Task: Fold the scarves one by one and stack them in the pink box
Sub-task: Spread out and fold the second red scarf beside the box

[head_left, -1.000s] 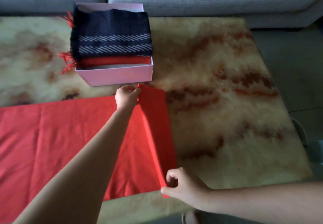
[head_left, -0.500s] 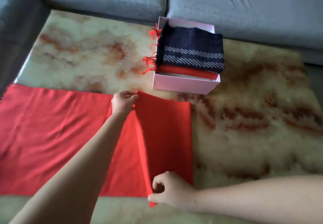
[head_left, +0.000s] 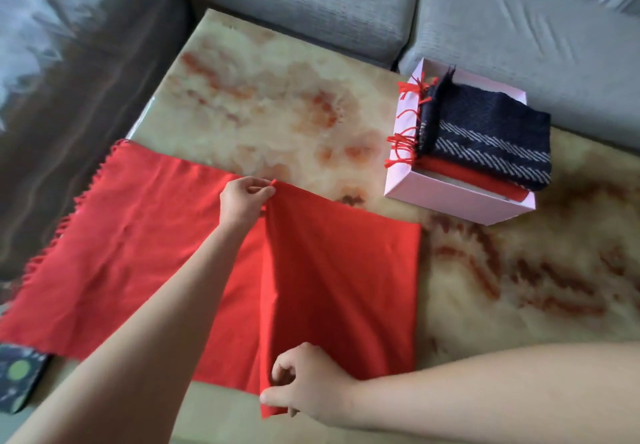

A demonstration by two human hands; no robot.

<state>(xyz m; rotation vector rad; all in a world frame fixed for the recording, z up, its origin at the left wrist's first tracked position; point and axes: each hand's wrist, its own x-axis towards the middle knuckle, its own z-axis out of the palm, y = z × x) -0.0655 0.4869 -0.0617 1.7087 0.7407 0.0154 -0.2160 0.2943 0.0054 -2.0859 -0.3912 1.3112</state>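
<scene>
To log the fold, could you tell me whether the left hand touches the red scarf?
Touching: head view shows the left hand pinching the red scarf at its far edge.

No writing, number or brand is showing legibly anywhere. The dark flat object with a green disc [head_left: 17, 381] at the lower-left edge is showing a few pale specks, too blurred to read as letters.
</scene>
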